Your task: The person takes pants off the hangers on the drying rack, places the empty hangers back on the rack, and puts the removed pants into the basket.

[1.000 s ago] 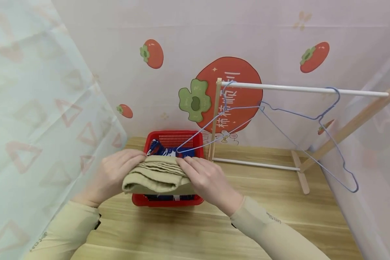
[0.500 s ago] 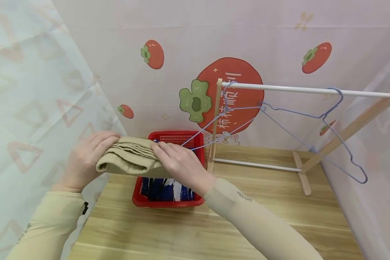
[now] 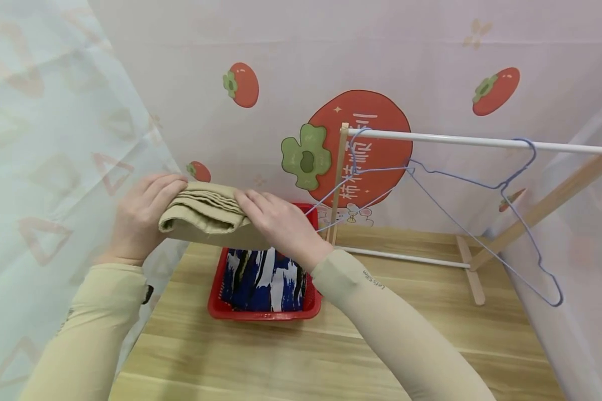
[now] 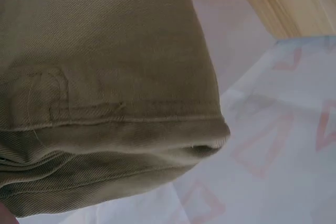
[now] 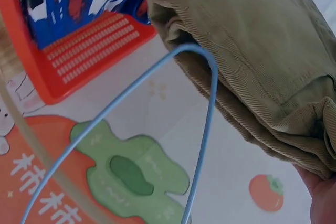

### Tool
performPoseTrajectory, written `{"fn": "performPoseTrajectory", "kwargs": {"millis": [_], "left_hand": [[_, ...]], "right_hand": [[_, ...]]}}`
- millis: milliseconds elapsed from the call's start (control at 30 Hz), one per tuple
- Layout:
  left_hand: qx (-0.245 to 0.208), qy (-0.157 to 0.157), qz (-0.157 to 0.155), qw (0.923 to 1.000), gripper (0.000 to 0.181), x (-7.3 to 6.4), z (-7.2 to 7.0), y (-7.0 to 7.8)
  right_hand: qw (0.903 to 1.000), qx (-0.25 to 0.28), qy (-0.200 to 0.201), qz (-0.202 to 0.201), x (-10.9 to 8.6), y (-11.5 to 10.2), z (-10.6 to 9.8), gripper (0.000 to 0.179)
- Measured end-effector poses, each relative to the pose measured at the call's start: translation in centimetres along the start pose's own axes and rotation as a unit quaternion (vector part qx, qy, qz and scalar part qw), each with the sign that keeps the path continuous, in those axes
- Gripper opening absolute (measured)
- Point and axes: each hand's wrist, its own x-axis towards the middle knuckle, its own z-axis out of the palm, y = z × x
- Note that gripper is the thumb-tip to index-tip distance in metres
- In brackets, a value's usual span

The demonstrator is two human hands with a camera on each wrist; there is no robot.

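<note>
A folded khaki twill garment (image 3: 205, 207) is held up in both hands, left of and above the red basket. My left hand (image 3: 142, 214) grips its left end, and my right hand (image 3: 278, 220) grips the right end. Stitched seams show on the khaki cloth (image 4: 115, 72) in the left wrist view. A blue wire hanger's corner (image 5: 197, 48) overlaps the garment's edge in the right wrist view. Below, a blue, white and black patterned cloth (image 3: 266, 281) lies in the red basket (image 3: 266, 316). The basket's back left part is hidden behind the garment.
A rack with a white top bar (image 3: 456, 140) and wooden posts stands on the wooden table (image 3: 291, 356), right of the basket. Two blue wire hangers hang there; the right one (image 3: 503, 186) reaches out toward the right wall. Printed sheets cover the walls (image 3: 421, 44).
Both hands have carried the folded khaki garment left and upward from over the basket, uncovering more of the patterned cloth inside. The view has shifted slightly.
</note>
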Motion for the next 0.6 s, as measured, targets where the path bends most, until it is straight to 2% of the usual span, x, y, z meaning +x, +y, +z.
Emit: {"fn": "performPoseTrajectory", "kwargs": {"millis": [133,267,400,467,600], "left_hand": [[-0.012,-0.034,-0.001,0.9993,0.028,-0.3,1.9,-0.2],[-0.024,-0.08,0.005,0.9965,0.054,-0.5,3.7,-0.3],[-0.03,-0.129,0.027,0.9908,0.064,-0.8,5.5,-0.1],[-0.032,-0.14,0.032,0.9891,0.062,-1.1,6.6,0.1],[-0.035,-0.154,0.029,0.987,0.063,-1.8,8.6,0.5]], "right_hand": [[0.9997,-0.021,-0.009,0.013,-0.6,1.4,-0.6,0.041],[0.9957,-0.027,-0.072,0.053,-1.1,2.3,-1.9,0.04],[0.9842,-0.025,-0.144,0.099,-1.7,2.6,-3.0,0.02],[0.9777,-0.028,-0.17,0.12,-2.0,2.6,-3.1,0.008],[0.9633,-0.034,-0.212,0.162,-2.5,2.5,-2.9,0.01]]}}
